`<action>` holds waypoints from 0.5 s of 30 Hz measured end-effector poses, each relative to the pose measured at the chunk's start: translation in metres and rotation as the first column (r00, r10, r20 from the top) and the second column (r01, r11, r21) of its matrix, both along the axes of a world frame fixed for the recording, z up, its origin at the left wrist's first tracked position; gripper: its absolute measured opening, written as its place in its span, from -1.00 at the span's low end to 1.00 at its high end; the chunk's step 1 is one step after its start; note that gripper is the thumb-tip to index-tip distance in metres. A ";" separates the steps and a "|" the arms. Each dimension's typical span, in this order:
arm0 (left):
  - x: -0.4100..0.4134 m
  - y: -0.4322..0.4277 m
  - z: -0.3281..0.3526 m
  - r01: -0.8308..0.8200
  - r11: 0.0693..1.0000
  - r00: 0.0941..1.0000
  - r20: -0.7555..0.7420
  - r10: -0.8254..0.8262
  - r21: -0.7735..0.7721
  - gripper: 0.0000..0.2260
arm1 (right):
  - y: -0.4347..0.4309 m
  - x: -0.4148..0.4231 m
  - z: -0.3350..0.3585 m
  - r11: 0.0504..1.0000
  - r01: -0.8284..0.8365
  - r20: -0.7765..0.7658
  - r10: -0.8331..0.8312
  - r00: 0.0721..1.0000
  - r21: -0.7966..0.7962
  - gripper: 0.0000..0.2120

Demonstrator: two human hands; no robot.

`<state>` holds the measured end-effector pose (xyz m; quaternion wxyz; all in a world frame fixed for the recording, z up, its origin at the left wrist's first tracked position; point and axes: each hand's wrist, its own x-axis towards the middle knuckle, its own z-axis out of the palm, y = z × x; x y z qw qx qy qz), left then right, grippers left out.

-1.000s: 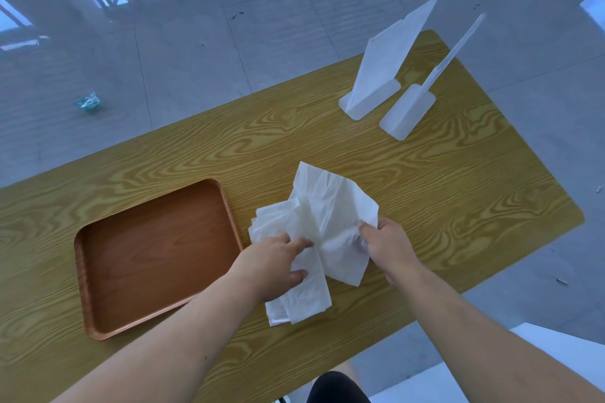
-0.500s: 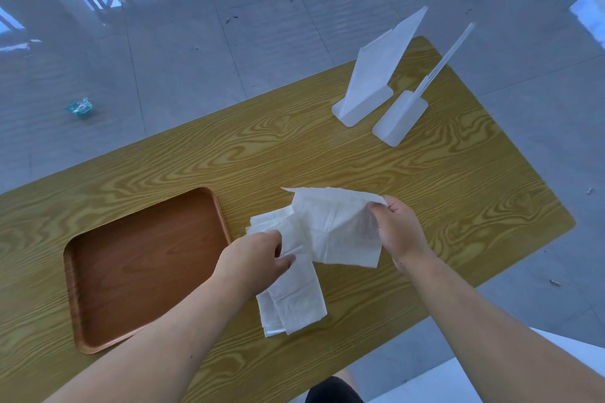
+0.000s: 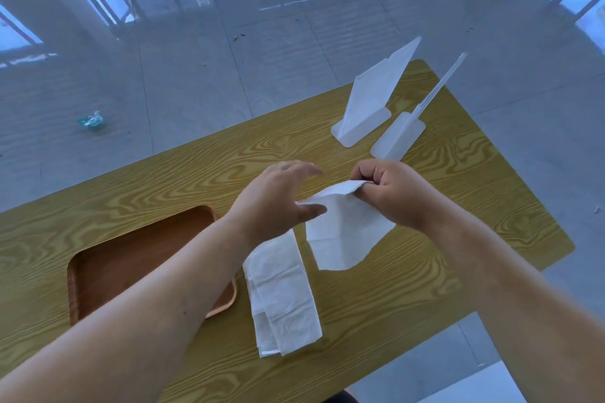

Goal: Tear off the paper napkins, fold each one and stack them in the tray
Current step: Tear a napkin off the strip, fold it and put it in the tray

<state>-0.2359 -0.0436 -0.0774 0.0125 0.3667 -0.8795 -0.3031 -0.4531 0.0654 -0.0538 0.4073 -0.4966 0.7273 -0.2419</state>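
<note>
Wood-grain table [image 3: 425, 206]. Your right hand [image 3: 389, 193] pinches the napkin [image 3: 343, 232] by its far corner; it hangs toward you. Your left hand [image 3: 278, 199], spread and empty, is just left of it.

Bare forearms, sleeveless, ringless hands [image 3: 275, 203].

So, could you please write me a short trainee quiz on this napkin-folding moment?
1. True or false: a folded napkin already lies in the tray.
2. Which hand pinches the raised napkin? A) left hand B) right hand C) both
3. Fill in: the remaining napkins lie on the table, directly ____ the tray.

Key:
1. False; the visible part of the tray holds nothing.
2. B; the right hand grips its top edge in its fingers, while the left hand is spread open beside it.
3. Beside (on its right).
</note>
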 end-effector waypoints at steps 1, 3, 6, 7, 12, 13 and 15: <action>-0.006 -0.003 0.005 -0.014 0.998 1.000 -0.001 0.014 0.056 -0.76 | -0.005 -0.004 0.003 1.000 -0.003 0.043 0.003 0.999 -0.007 -0.82; -0.009 -0.008 0.010 -0.107 0.966 0.988 -0.083 0.130 0.237 -0.81 | -0.013 -0.011 0.010 0.996 0.088 0.282 -0.087 0.956 0.009 -0.77; 0.006 -0.012 0.016 -0.222 0.723 0.885 -0.176 0.431 0.654 -0.82 | -0.013 -0.017 0.005 0.956 0.252 0.690 -0.283 0.666 0.149 -0.52; 0.015 -0.013 0.018 -0.221 0.618 0.842 -0.173 0.511 0.754 -0.80 | -0.012 -0.015 -0.003 0.946 0.268 0.749 -0.309 0.586 0.181 -0.37; 0.068 -0.011 0.012 -0.304 0.378 0.697 -0.066 0.714 0.874 -0.78 | -0.010 0.033 -0.037 0.961 0.072 0.935 -0.275 0.223 0.266 -0.04; 0.079 -0.011 0.011 -0.335 0.355 0.665 -0.049 0.746 0.873 -0.78 | -0.011 0.048 -0.042 0.980 0.008 0.952 -0.197 0.233 0.201 -0.16; 0.103 -0.011 0.007 -0.377 0.314 0.603 -0.026 0.797 0.871 -0.77 | -0.017 0.078 -0.044 0.980 -0.054 0.927 -0.164 0.337 0.193 -0.29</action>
